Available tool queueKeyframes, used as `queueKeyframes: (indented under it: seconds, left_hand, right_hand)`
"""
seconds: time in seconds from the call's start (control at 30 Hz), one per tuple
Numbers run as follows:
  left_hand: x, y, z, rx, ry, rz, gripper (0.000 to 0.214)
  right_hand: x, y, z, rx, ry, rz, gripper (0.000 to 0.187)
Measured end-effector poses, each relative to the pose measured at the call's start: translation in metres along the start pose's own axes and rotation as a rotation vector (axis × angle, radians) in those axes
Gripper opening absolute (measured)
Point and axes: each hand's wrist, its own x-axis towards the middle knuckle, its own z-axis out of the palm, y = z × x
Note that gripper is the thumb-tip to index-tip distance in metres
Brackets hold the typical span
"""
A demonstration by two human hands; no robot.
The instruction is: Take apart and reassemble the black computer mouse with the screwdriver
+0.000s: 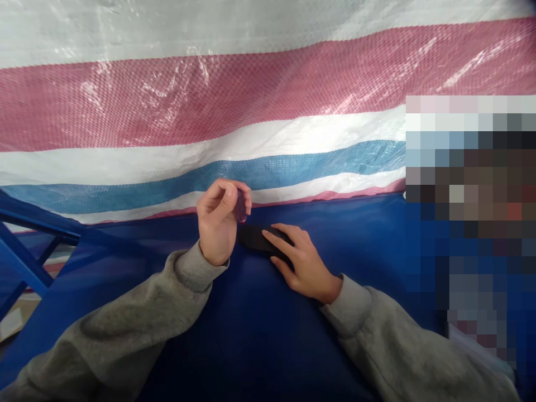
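Observation:
My left hand (218,219) is raised a little above the blue surface, its fingers curled. A small, dark purple, see-through piece (242,207) shows between its fingers; most of it is hidden, so its kind is unclear. To the right, my right hand (304,259) lies over a black, rounded, elongated object (254,240), fingers on top and thumb along the near side. That black object rests on the blue surface, and its right end is covered by my hand. Its exact kind cannot be made out.
The blue surface (251,346) stretches beneath both arms. Behind it hangs a striped woven plastic sheet (259,84) in red, white and blue. A blue metal frame (27,254) stands at the left. A pixelated area (473,223) hides the right side.

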Motion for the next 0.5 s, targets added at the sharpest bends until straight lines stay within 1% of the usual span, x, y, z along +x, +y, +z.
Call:
queueKeyframes:
  seconds: [0.07, 0.17, 0.27, 0.37, 0.43, 0.5]
  left_hand:
    - [0.0000, -0.0006, -0.0001, 0.021, -0.020, -0.006, 0.031]
    - [-0.0005, 0.0032, 0.0030, -0.005, -0.046, -0.058, 0.038]
    - [-0.0011, 0.0080, 0.0061, -0.079, -0.053, -0.090, 0.029]
    - [-0.0013, 0.0088, 0.0056, -0.111, -0.043, -0.080, 0.017]
    - [-0.0010, 0.0074, 0.0042, -0.088, -0.041, -0.065, 0.017]
    - [-0.0004, 0.0061, 0.0034, -0.053, -0.038, -0.051, 0.022]
  right_hand:
    - [-0.0002, 0.0001, 0.0003, 0.000, 0.002, 0.000, 0.048]
    - [-0.0007, 0.0004, 0.0005, -0.001, -0.001, 0.000, 0.048]
    - [-0.0009, 0.0006, 0.0007, -0.001, -0.002, 0.001, 0.048]
    - [-0.0008, 0.0008, 0.0010, -0.001, -0.002, 0.004, 0.048]
    - [-0.0008, 0.0009, 0.0010, -0.004, -0.001, 0.002, 0.049]
    - [-0.0007, 0.0009, 0.0007, -0.005, 0.001, 0.000, 0.049]
